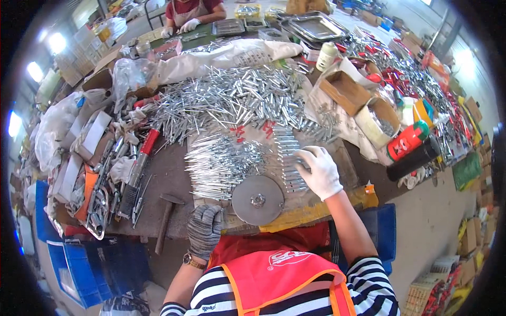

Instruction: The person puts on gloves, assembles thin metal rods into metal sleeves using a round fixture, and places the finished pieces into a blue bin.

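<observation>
My right hand (319, 174), in a white glove, reaches over a column of short metal pins (287, 158) laid side by side. Its thumb and fingers are apart, and nothing shows between them. My left hand (204, 230), in a grey knitted glove, is curled at the table's front edge; whatever its fingers hold is hidden. Between the hands lies a round grey metal disc (252, 208) with a hub (258, 200) at its middle. Left of the pins, thin shiny rods (211, 171) are spread in a layer, tips mostly pointing left.
A hammer (166, 221) lies left of my left hand. Behind is a large heap of metal parts (237, 97). Tools, including a wire brush (129, 197), crowd the left. Cardboard boxes (345, 92) and a red spray can (407, 141) stand right. Across the table, a gloved person (192, 13) works.
</observation>
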A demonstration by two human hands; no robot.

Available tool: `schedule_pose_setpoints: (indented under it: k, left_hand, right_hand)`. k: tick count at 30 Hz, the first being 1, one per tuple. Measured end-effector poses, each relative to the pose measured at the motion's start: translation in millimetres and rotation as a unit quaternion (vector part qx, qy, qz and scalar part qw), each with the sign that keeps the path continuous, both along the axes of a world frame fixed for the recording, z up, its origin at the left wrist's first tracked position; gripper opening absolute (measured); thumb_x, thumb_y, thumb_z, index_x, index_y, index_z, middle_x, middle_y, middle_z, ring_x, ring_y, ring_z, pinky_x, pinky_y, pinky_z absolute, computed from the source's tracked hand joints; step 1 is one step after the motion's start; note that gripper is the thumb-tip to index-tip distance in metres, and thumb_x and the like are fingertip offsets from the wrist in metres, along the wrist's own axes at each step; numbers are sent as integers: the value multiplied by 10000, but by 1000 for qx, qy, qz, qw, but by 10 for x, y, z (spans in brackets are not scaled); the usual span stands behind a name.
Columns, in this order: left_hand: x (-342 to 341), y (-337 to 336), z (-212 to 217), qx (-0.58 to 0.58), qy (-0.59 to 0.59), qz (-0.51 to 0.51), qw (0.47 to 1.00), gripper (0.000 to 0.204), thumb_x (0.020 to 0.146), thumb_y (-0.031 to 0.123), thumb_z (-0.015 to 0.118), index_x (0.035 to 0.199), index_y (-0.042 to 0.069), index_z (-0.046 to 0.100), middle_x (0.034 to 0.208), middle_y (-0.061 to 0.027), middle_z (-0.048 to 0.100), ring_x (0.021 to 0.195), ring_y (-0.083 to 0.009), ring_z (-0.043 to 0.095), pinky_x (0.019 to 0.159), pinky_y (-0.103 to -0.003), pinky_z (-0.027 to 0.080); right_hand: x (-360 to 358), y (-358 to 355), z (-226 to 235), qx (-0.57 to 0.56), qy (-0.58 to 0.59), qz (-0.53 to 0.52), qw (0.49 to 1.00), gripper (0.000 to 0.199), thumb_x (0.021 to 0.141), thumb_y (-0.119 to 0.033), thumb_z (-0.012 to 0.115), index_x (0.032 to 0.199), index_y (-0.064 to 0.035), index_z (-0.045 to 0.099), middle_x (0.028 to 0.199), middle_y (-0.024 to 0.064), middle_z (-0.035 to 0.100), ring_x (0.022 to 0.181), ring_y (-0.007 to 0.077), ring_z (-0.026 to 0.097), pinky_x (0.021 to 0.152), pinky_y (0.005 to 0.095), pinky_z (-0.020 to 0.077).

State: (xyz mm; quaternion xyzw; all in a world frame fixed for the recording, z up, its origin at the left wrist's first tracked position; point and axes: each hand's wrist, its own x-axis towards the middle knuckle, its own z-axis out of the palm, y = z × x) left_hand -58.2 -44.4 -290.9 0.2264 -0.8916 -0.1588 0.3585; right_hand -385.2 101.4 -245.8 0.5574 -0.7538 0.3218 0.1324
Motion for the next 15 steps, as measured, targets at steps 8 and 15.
schedule_pose_setpoints:
  k: [8,15]
  left_hand:
    - [28,-8,-26,9,-6,14,1000,149,893,88,725,1036,96,684,969,-119,678,908,-331,661,823,-441,544]
    - [19,-20,-28,19,-15,13,1000,168,881,96,739,1042,104,692,960,-113,676,895,-330,658,813,-439,544]
  right_hand:
    - [-74,-183,-32,74,-22,2,997,296,782,-151,808,1057,-162,699,1062,73,634,1028,317,618,888,439,526]
    - [-198,-205,-31,91,-30,39,995,209,833,-173,792,1013,-145,690,1007,90,634,1006,323,614,885,435,520]
